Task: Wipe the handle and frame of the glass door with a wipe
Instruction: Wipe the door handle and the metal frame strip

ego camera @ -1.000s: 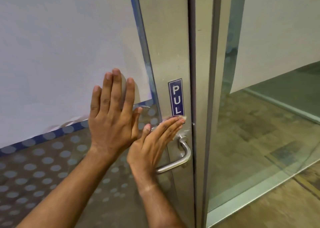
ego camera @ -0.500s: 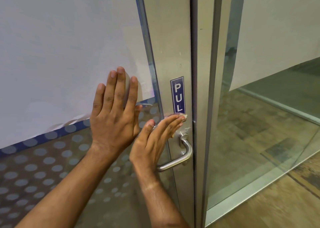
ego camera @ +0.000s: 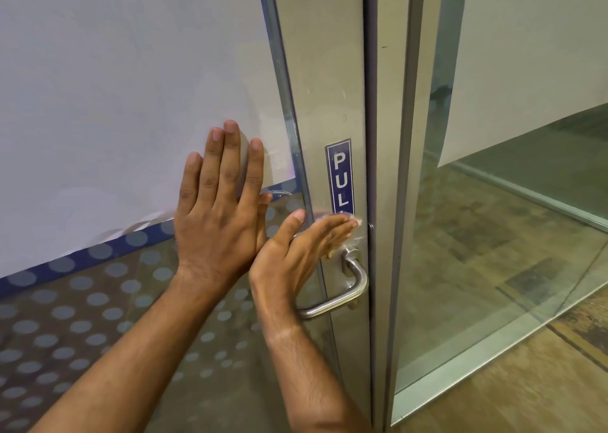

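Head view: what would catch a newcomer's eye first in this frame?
Two bare hands against a glass door: the left hand lies flat, fingers spread, on the frosted panel, and the right hand presses a pale wipe onto the metal frame. Next comes the blue PULL sign just above those fingertips, with the steel handle directly below them.

- Your left hand (ego camera: 218,208) lies flat on the glass door (ego camera: 131,87), blocking the left side.
- The handle (ego camera: 342,292) sits just beneath your right hand (ego camera: 301,251).
- Above you, the frame (ego camera: 325,70) runs bare.
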